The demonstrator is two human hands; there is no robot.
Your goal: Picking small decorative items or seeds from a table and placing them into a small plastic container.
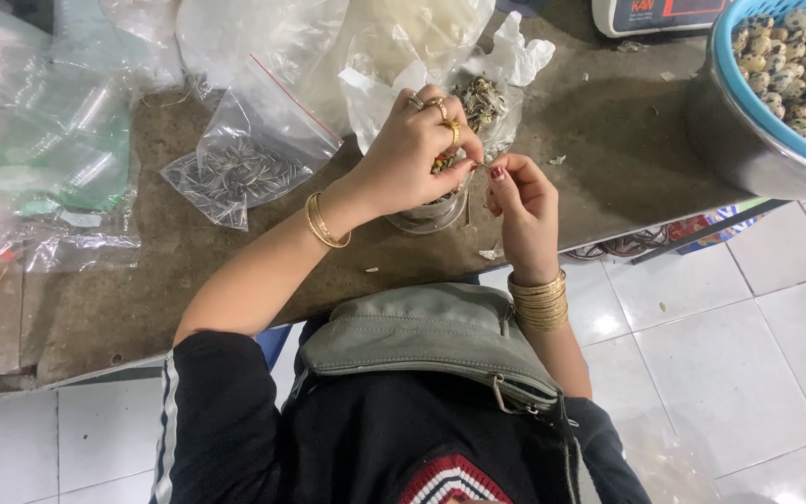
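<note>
While both hands meet over the small clear container [431, 213], the left hand [417, 149] sits at ten o'clock from the right hand [521, 210], fingers pinched on seeds; the right hand's fingertips pinch something tiny, unclear what.

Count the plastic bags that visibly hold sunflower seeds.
2: a zip bag lying flat, left of the left hand, and an open bag just behind both hands. Other bags' contents are unclear.
</note>
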